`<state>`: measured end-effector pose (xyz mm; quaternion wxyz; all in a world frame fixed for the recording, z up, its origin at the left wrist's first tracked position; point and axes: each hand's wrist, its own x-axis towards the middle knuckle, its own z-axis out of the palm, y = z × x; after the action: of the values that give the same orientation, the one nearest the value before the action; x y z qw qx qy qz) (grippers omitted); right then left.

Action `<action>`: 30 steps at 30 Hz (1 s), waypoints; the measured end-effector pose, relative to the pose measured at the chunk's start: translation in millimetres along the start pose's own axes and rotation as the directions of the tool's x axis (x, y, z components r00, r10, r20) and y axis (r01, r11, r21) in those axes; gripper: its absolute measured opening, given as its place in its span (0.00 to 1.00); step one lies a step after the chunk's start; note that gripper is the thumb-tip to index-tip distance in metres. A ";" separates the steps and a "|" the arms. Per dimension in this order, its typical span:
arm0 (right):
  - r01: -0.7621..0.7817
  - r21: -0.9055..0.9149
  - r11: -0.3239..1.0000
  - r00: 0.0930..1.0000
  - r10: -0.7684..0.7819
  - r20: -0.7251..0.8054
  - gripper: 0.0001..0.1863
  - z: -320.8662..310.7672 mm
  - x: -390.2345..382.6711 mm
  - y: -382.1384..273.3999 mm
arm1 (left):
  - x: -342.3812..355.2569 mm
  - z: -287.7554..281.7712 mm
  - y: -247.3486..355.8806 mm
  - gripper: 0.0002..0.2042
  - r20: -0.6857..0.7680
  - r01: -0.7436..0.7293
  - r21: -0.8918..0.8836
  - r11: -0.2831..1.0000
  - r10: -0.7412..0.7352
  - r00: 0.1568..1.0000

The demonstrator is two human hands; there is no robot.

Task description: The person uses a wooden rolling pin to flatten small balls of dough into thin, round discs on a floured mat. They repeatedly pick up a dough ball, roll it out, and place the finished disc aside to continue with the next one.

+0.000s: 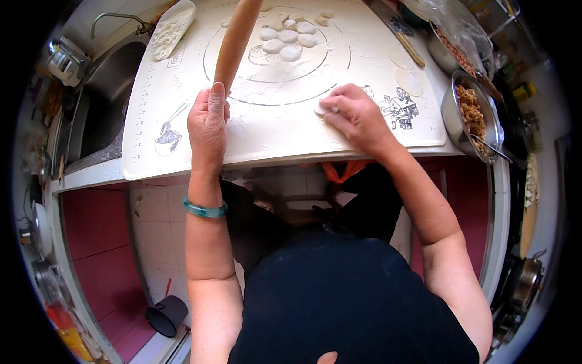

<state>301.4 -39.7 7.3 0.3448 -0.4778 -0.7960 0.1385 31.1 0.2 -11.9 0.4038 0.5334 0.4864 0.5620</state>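
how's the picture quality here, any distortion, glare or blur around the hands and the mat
Head view: strong fisheye, so the edge of the pastry mat bows and a black rim rings the frame; light is soft and even, no hard glare on the mat; the left hand on the rolling pin and the right hand on a dough piece look sharp; corners darken and smear.

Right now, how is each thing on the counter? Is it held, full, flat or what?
Long wooden rolling pin: gripped at its near end by the left hand, angled away across the mat.
Small white dough piece: pressed under the right hand.
Round dough pieces: lying loose in a cluster.
Steel bowl of brown filling: mostly full.
White silicone mat: flat, floured.
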 end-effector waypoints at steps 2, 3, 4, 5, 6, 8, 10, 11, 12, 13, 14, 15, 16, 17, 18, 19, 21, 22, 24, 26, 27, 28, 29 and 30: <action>0.082 -0.031 0.996 0.994 -0.080 0.076 0.12 -1.7 -1.7 2.8 | -0.8 -0.1 0.3 0.27 0.002 -0.003 0.007 1.000 0.003 1.000; -0.010 0.053 0.999 0.998 0.007 0.070 0.14 -3.8 -3.4 3.1 | -1.4 -0.1 1.9 0.27 0.004 -0.005 0.012 1.000 0.005 1.000; -0.103 0.137 0.985 0.993 0.094 0.071 0.15 -6.6 -5.8 2.4 | -2.0 -0.1 2.7 0.27 0.006 -0.008 0.018 1.000 0.008 1.000; -0.195 0.219 0.956 0.980 0.182 0.078 0.17 -8.6 -8.6 1.2 | -1.9 0.4 2.6 0.26 0.014 -0.012 0.022 1.000 0.012 1.000; -0.083 0.053 0.995 0.994 0.078 0.081 0.19 -8.2 -11.9 -0.3 | -1.5 0.8 2.0 0.26 0.022 -0.016 0.027 1.000 0.016 1.000; 0.155 -0.270 0.950 0.983 -0.121 0.137 0.23 -4.4 -20.9 -6.9 | -1.7 0.9 0.5 0.24 0.036 -0.036 0.068 0.997 0.034 0.999; 0.093 -0.234 0.968 0.987 -0.058 0.151 0.24 -8.6 -28.4 -22.1 | -2.9 0.3 -0.9 0.22 0.047 -0.068 0.143 0.987 0.061 0.997; 0.064 -0.203 0.977 0.986 -0.031 0.163 0.24 -12.8 -31.2 -24.0 | -3.7 0.9 0.3 0.21 0.055 -0.084 0.179 0.980 0.075 0.996; 0.036 -0.171 0.985 0.984 -0.006 0.177 0.24 -15.2 -33.0 -24.6 | -4.4 1.5 1.6 0.21 0.062 -0.100 0.215 0.972 0.088 0.994; -0.023 -0.093 0.995 0.995 0.032 0.097 0.23 -12.6 -34.1 -22.3 | -5.5 1.7 3.1 0.20 0.068 -0.115 0.251 0.961 0.101 0.993; -0.012 -0.124 0.992 0.993 0.026 0.112 0.24 -12.9 -35.1 -21.5 | -7.9 3.8 5.3 0.19 0.085 -0.147 0.318 0.937 0.127 0.988; 0.000 -0.155 0.988 0.992 0.020 0.127 0.24 -13.3 -36.1 -21.1 | -13.2 6.1 9.8 0.18 0.102 -0.179 0.382 0.907 0.151 0.983; 0.013 -0.185 0.983 0.990 0.014 0.143 0.25 -13.2 -37.1 -20.9 | -18.7 8.6 13.5 0.18 0.120 -0.210 0.445 0.871 0.174 0.977; 0.067 -0.274 0.959 0.990 -0.030 0.137 0.27 -9.9 -40.7 -24.3 | -24.4 10.5 16.1 0.16 0.175 -0.287 0.519 0.805 0.229 0.958; 0.069 -0.286 0.956 0.990 -0.031 0.136 0.27 -10.0 -43.2 -23.3 | -29.6 13.0 16.9 0.15 0.210 -0.372 0.571 0.732 0.308 0.928; 0.070 -0.298 0.952 0.990 -0.031 0.135 0.28 -10.6 -45.6 -21.6 | -33.6 14.3 19.2 0.15 0.266 -0.430 0.619 0.657 0.340 0.902; -0.005 -0.227 0.974 0.996 0.024 0.082 0.28 -15.1 -45.7 -24.1 | -40.8 13.1 25.8 0.15 0.357 -0.513 0.673 0.533 0.373 0.856; 0.022 -0.232 0.972 0.999 -0.012 0.044 0.27 -23.5 -44.4 -27.7 | -44.8 12.1 29.5 0.15 0.393 -0.540 0.684 0.490 0.376 0.839; 0.087 -0.242 0.966 0.995 -0.096 -0.022 0.26 -43.8 -43.6 -30.7 | -52.4 8.4 37.0 0.15 0.442 -0.573 0.696 0.434 0.370 0.817; 0.079 -0.325 0.943 0.991 -0.109 -0.074 0.24 -57.2 -47.0 -22.9 | -55.8 7.3 42.5 0.15 0.488 -0.602 0.687 0.408 0.355 0.798; 0.049 -0.346 0.937 0.995 -0.077 -0.069 0.25 -58.7 -46.5 -16.4 | -55.9 7.6 42.5 0.15 0.509 -0.594 0.694 0.407 0.307 0.804; 0.019 -0.366 0.930 0.997 -0.046 -0.063 0.26 -58.8 -44.5 -8.0 | -55.8 7.5 42.2 0.15 0.528 -0.586 0.702 0.405 0.257 0.810; 0.005 -0.426 0.905 1.000 0.006 0.025 0.30 -56.0 -44.7 3.8 | -55.8 7.8 42.2 0.14 0.547 -0.580 0.707 0.406 0.207 0.811; -0.001 -0.456 0.890 0.999 0.023 0.042 0.32 -51.3 -48.6 8.2 | -54.3 8.6 42.7 0.14 0.558 -0.598 0.703 0.385 0.223 0.799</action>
<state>356.7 -82.7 19.7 0.2040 -0.5469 -0.8111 -0.0389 48.1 -60.2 18.3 0.0141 0.8614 0.4595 0.2161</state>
